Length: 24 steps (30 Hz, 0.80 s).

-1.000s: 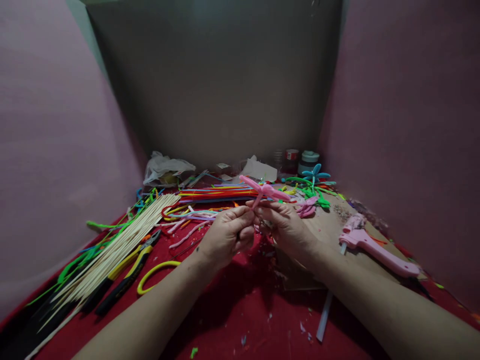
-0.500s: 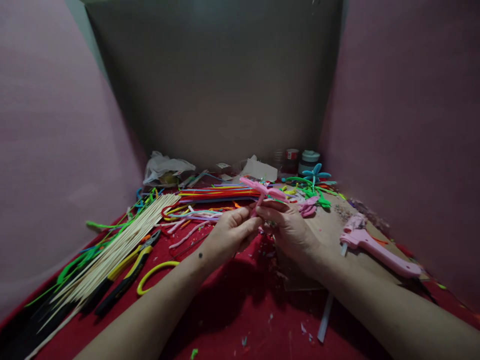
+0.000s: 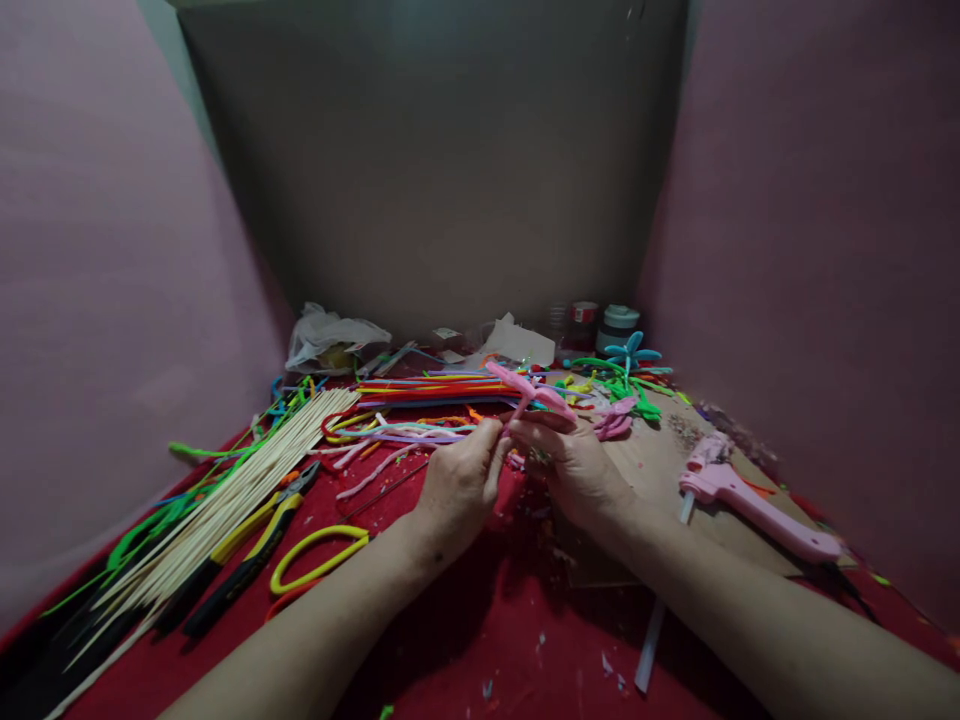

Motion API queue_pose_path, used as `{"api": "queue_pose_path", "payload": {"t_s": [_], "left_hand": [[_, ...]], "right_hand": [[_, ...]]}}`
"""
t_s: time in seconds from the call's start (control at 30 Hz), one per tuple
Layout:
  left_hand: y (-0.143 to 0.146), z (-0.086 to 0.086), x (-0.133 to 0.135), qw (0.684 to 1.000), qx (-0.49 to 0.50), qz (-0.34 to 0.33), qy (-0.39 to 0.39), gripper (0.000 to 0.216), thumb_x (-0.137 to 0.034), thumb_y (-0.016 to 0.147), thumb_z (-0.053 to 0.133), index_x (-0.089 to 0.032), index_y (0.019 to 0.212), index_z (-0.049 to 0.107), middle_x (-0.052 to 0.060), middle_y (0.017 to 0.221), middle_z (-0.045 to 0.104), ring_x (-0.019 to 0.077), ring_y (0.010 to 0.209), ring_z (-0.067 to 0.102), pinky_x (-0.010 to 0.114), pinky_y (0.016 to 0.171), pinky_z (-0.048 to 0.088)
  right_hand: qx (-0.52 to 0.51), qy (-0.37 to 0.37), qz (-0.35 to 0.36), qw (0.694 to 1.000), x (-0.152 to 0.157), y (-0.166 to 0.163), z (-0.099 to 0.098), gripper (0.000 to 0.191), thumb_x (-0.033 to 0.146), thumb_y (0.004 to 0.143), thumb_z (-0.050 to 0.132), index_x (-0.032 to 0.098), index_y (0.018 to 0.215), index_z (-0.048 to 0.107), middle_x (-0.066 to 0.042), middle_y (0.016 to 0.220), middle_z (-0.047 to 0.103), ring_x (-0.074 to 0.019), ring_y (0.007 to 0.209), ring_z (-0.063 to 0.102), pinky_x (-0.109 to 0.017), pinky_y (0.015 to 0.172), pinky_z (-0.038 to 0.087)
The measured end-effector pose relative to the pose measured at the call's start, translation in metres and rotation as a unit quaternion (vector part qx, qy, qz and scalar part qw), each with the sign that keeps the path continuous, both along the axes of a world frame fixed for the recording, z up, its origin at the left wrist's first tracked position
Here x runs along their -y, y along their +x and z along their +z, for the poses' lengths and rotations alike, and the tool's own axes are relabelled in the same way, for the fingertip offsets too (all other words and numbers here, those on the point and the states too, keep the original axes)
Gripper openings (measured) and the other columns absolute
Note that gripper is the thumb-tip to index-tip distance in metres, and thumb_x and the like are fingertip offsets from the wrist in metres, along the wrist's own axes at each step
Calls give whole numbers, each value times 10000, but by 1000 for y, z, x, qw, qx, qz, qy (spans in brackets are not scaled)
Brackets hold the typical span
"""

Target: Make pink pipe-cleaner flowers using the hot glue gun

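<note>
Pink piece (image 3: 531,393): fuzzy, with arms spreading outward, raised above the red cloth (image 3: 457,660) near the middle of the view; its lower end is hidden among the fingers
Left hand (image 3: 459,480): thumb and fingers pinched around the stem of the pink piece
Right hand (image 3: 585,468): fingertips closed on the same stem, just beside the left fingertips and under the spreading arms
Behind the hands: a bundle of coloured pipe cleaners (image 3: 427,389) lying crosswise, partly covered by the pink piece; loose pink lengths (image 3: 379,478) nearer the left hand
Left side: a sheaf of wooden sticks (image 3: 232,515) lying slantwise, green stems (image 3: 131,548) along its outer side, yellow-and-black pliers (image 3: 274,533) along its inner side
Yellow loop (image 3: 279,568): between the pliers and the left forearm (image 3: 322,620)
Right side: a pink glue gun (image 3: 772,510) resting on brown cardboard (image 3: 649,450)
In the way: the right forearm (image 3: 750,590) crosses over the cardboard, and a translucent stick (image 3: 651,645) shows on its near side
Far edge: a plastic bag (image 3: 334,335), white paper (image 3: 521,343), a pale-lidded jar (image 3: 619,322) and, in front of that, a blue flower shape (image 3: 632,353)
</note>
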<state>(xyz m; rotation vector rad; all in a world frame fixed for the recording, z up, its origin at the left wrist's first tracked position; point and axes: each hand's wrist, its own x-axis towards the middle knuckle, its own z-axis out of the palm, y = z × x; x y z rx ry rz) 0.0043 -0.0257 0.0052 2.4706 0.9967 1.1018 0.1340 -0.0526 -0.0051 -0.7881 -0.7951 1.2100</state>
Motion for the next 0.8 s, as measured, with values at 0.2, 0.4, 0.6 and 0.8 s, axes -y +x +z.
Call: {"api": "queue_pose_path", "payload": {"t_s": [0.2, 0.4, 0.6, 0.8], "left_hand": [[2, 7, 2, 984, 100, -32, -146, 243, -290, 842, 449, -180, 626, 441, -50, 537, 392, 80, 493, 335, 198, 484, 274], [2, 18, 1, 874, 236, -123, -407, 253, -390, 769, 575, -147, 723, 523, -81, 487, 338, 30, 394, 228, 176, 388, 169], [0, 18, -2, 778, 295, -191, -520, 214, -328, 748, 631, -147, 774, 520, -93, 458, 355, 4, 339, 222, 143, 356, 153], [-4, 12, -6, 694, 310, -289, -582, 178, -272, 808, 574, -139, 719, 496, -99, 441, 344, -4, 298, 175, 146, 342, 170]], "right_hand": [[21, 58, 23, 998, -1, -1, -4, 113, 297, 660, 727, 225, 735, 686, 26, 560, 514, -90, 501, 343, -240, 465, 251], [43, 60, 51, 996, 2, 0, 3, 199, 300, 658, 732, 229, 842, 705, 19, 660, 580, -75, 499, 350, -244, 489, 255], [11, 27, 77, 997, -3, 3, 1, 187, 302, 680, 698, 203, 839, 698, 7, 669, 592, -74, 503, 406, -230, 476, 284], [-38, 5, 107, 994, -3, 3, 1, 169, 273, 647, 729, 180, 781, 685, 17, 651, 590, -75, 541, 453, -205, 479, 299]]}}
